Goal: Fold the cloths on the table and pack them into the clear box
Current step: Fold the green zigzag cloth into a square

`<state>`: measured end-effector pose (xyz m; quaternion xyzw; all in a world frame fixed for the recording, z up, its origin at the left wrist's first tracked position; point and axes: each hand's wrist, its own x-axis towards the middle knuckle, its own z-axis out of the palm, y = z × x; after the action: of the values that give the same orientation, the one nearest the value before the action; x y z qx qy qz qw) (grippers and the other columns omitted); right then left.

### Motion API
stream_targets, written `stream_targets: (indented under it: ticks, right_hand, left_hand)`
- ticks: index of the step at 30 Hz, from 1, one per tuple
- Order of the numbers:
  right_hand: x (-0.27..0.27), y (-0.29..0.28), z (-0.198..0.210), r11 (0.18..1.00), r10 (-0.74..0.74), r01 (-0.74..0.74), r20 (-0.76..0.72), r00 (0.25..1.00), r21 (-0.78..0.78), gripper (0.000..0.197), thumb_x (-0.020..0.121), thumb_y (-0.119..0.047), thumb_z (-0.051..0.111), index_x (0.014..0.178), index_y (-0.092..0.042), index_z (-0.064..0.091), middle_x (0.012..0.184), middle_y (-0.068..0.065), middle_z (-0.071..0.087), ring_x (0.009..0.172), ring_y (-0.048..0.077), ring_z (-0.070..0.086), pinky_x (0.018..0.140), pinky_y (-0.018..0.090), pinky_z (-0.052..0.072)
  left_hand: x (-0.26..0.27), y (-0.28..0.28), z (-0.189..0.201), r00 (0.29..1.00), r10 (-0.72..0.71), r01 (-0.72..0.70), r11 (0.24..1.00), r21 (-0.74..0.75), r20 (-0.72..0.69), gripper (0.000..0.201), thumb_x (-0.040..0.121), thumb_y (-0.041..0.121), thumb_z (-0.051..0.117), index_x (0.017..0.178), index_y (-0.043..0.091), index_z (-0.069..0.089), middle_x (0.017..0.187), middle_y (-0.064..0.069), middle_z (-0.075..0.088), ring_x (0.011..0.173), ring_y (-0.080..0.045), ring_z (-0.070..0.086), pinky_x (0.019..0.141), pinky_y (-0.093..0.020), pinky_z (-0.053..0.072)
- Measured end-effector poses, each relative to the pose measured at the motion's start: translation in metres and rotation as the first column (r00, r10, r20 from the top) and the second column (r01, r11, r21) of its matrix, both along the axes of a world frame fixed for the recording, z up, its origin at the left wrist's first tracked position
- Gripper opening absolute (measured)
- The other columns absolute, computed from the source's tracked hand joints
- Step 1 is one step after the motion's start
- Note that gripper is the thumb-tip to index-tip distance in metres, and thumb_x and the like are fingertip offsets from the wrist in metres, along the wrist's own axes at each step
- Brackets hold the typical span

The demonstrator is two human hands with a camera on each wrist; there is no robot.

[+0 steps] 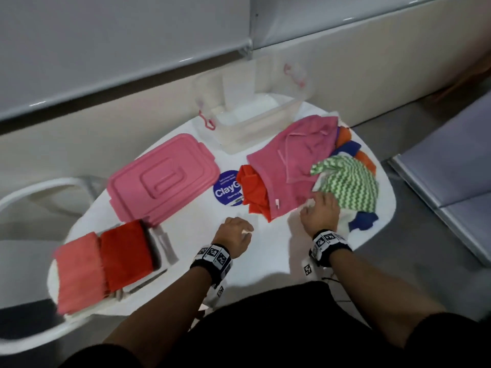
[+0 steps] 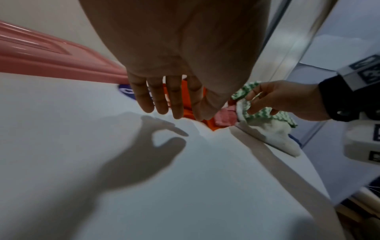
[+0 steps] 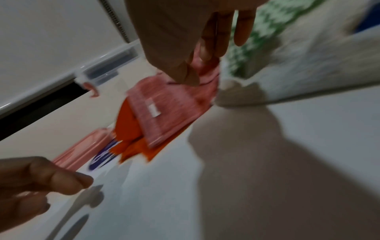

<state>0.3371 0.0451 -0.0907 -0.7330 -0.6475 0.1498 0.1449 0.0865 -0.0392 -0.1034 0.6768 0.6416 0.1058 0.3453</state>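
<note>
At the table's right lies a loose pile: a pink cloth (image 1: 292, 160), an orange-red cloth (image 1: 252, 189), a green zigzag cloth (image 1: 348, 184) with a white back, and a blue cloth (image 1: 364, 219). My right hand (image 1: 316, 208) reaches into the pile where pink meets green. In the left wrist view my right hand (image 2: 255, 104) curls its fingers on the white edge of the green zigzag cloth (image 2: 265, 120). My left hand (image 1: 239, 229) hovers over bare table, fingers (image 2: 164, 100) straight and holding nothing. The clear box (image 1: 252, 118) stands open at the back.
The box's pink lid (image 1: 162, 179) lies left of centre beside a round blue sticker (image 1: 225, 189). Folded red (image 1: 125, 253) and salmon (image 1: 79, 272) cloths rest at the table's near left. A white chair (image 1: 32, 192) stands left, a grey bench (image 1: 446, 166) right.
</note>
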Motion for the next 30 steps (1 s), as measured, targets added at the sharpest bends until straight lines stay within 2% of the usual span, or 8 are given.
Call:
stream_targets:
  ticks: [5, 9, 13, 17, 22, 24, 26, 30]
  right_hand:
    - [0.079, 0.019, 0.006, 0.987, -0.150, 0.149, 0.006, 0.989, 0.054, 0.067, 0.062, -0.014, 0.077, 0.125, -0.013, 0.055, 0.132, 0.017, 0.050, 0.122, 0.039, 0.045, 0.098, 0.053, 0.036]
    - [0.117, 0.040, 0.006, 0.996, -0.050, 0.051, 0.015, 0.999, -0.079, 0.071, 0.072, -0.025, 0.076, 0.137, -0.014, 0.050, 0.144, 0.013, 0.046, 0.134, 0.036, 0.039, 0.106, 0.051, 0.027]
    - [0.130, 0.053, 0.005, 0.999, 0.013, -0.019, -0.136, 0.991, -0.047, 0.044, 0.083, -0.040, 0.061, 0.116, -0.013, 0.067, 0.123, 0.011, 0.063, 0.113, 0.036, 0.056, 0.096, 0.045, 0.045]
    - [0.125, 0.062, 0.023, 0.989, 0.046, 0.004, -0.328, 0.944, 0.150, 0.036, 0.093, -0.035, 0.049, 0.087, -0.007, 0.071, 0.089, 0.009, 0.069, 0.085, 0.030, 0.061, 0.081, 0.037, 0.047]
    - [0.105, 0.072, 0.053, 0.998, -0.056, 0.059, -0.635, 0.770, -0.016, 0.023, 0.104, -0.015, 0.043, 0.099, -0.003, 0.061, 0.090, 0.006, 0.065, 0.086, 0.022, 0.058, 0.077, 0.028, 0.041]
    - [0.095, 0.074, 0.069, 0.984, -0.143, 0.005, -0.768, 0.625, -0.179, 0.024, 0.102, -0.005, 0.039, 0.107, -0.004, 0.062, 0.106, 0.010, 0.068, 0.103, 0.027, 0.062, 0.092, 0.033, 0.045]
    - [0.081, 0.073, 0.088, 0.936, -0.232, -0.097, -0.799, 0.555, -0.339, 0.029, 0.101, -0.002, 0.037, 0.119, -0.002, 0.060, 0.118, 0.018, 0.063, 0.117, 0.035, 0.058, 0.098, 0.035, 0.044]
    - [0.050, 0.061, 0.105, 0.748, -0.330, -0.433, -0.848, 0.415, -0.503, 0.069, 0.090, -0.061, 0.057, 0.132, -0.006, 0.059, 0.131, 0.015, 0.062, 0.122, 0.030, 0.058, 0.110, 0.041, 0.040]
  left_hand:
    - [0.087, 0.070, 0.010, 0.999, -0.035, 0.026, 0.977, 0.212, 0.041, 0.021, 0.084, 0.023, 0.052, 0.093, 0.013, 0.067, 0.093, -0.006, 0.065, 0.090, -0.029, 0.058, 0.079, -0.039, 0.050]
    - [0.142, 0.115, 0.017, 0.996, -0.065, 0.059, 0.993, 0.098, 0.053, 0.028, 0.086, 0.035, 0.050, 0.105, 0.018, 0.062, 0.102, -0.005, 0.063, 0.097, -0.028, 0.058, 0.082, -0.037, 0.048]
    - [0.178, 0.138, 0.016, 0.991, -0.126, 0.129, 0.987, -0.095, 0.038, 0.069, 0.088, 0.035, 0.067, 0.146, 0.015, 0.037, 0.148, -0.011, 0.042, 0.134, -0.028, 0.041, 0.109, -0.035, 0.034]
    - [0.199, 0.147, 0.016, 0.983, -0.027, 0.049, 0.991, -0.120, 0.180, 0.088, 0.080, 0.029, 0.079, 0.151, 0.011, 0.029, 0.150, -0.011, 0.040, 0.134, -0.029, 0.043, 0.110, -0.041, 0.037]
    - [0.202, 0.159, 0.035, 0.861, 0.291, -0.215, 0.951, -0.221, 0.418, 0.064, 0.079, 0.017, 0.079, 0.134, 0.007, 0.048, 0.122, -0.007, 0.062, 0.116, -0.026, 0.060, 0.091, -0.028, 0.048]
    - [0.188, 0.157, 0.042, 0.795, 0.274, -0.282, 0.957, -0.072, 0.542, 0.075, 0.078, 0.023, 0.080, 0.139, 0.010, 0.039, 0.127, -0.006, 0.059, 0.118, -0.028, 0.059, 0.099, -0.040, 0.049]
    - [0.168, 0.153, 0.042, 0.895, 0.171, -0.284, 0.931, 0.231, 0.412, 0.084, 0.077, 0.035, 0.077, 0.145, 0.016, 0.032, 0.140, -0.009, 0.050, 0.129, -0.030, 0.049, 0.109, -0.049, 0.040]
    - [0.119, 0.126, 0.062, 0.993, 0.010, -0.058, 0.912, 0.405, 0.121, 0.055, 0.071, 0.044, 0.074, 0.121, 0.029, 0.059, 0.146, -0.005, 0.047, 0.132, -0.031, 0.044, 0.112, -0.056, 0.030]
